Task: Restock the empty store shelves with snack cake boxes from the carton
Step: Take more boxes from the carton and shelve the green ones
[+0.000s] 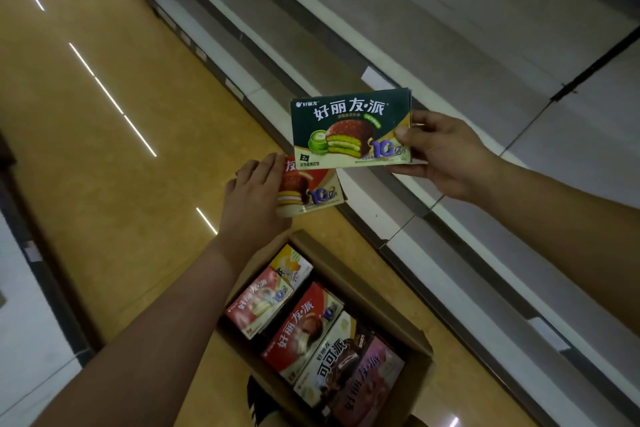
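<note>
In the head view, a green snack cake box (351, 130) is pinched at its right end by the right grip (446, 156), thumb on its face, in front of the grey store shelves (450, 45). A red snack cake box (311, 192) is held lower by the left grip (252, 198), fingers laid flat across it. Below, the carton (381, 291) stands on the glossy tan floor (86, 114), with more boxes (301, 326) packed inside.

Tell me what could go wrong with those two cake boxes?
The right hand pinches the green box only at one end, so it might slip and fall. The left hand holds the red box too, so no hand is free to catch it. The open carton sits right by the shoe and could be tripped over.
</note>
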A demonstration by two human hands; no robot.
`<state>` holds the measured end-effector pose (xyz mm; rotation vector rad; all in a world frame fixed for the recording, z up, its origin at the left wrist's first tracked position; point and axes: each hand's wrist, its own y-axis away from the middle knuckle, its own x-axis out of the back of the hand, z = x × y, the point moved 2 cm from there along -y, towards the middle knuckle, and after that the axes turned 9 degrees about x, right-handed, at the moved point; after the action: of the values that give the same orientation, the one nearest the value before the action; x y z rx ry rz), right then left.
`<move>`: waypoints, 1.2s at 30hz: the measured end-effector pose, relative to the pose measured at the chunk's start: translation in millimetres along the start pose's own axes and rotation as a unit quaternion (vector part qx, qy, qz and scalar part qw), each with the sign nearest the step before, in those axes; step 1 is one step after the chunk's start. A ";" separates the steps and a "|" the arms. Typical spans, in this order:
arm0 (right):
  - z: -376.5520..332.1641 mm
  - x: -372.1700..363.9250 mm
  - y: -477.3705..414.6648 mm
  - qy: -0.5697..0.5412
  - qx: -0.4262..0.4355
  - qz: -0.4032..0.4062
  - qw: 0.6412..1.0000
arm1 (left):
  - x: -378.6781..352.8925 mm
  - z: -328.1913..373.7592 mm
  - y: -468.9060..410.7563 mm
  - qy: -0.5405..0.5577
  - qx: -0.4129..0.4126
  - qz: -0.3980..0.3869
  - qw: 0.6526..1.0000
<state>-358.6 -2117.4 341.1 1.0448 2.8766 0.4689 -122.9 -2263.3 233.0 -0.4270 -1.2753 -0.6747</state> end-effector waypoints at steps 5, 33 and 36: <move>-65.0 -0.9 22.5 -0.020 0.038 0.025 0.999 | 82.0 17.4 -13.4 0.000 -0.044 0.029 0.999; -382.0 184.7 185.2 -0.068 0.292 0.422 0.855 | 464.0 227.8 -115.0 0.013 -0.299 0.286 0.910; -384.0 205.7 174.1 -0.026 0.262 0.479 0.837 | 485.9 247.1 -137.9 0.003 -0.284 0.288 0.915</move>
<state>-464.9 -1962.7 771.0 2.5086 2.2288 -0.3882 -326.5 -2315.5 754.4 -1.2248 -0.8560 -0.5223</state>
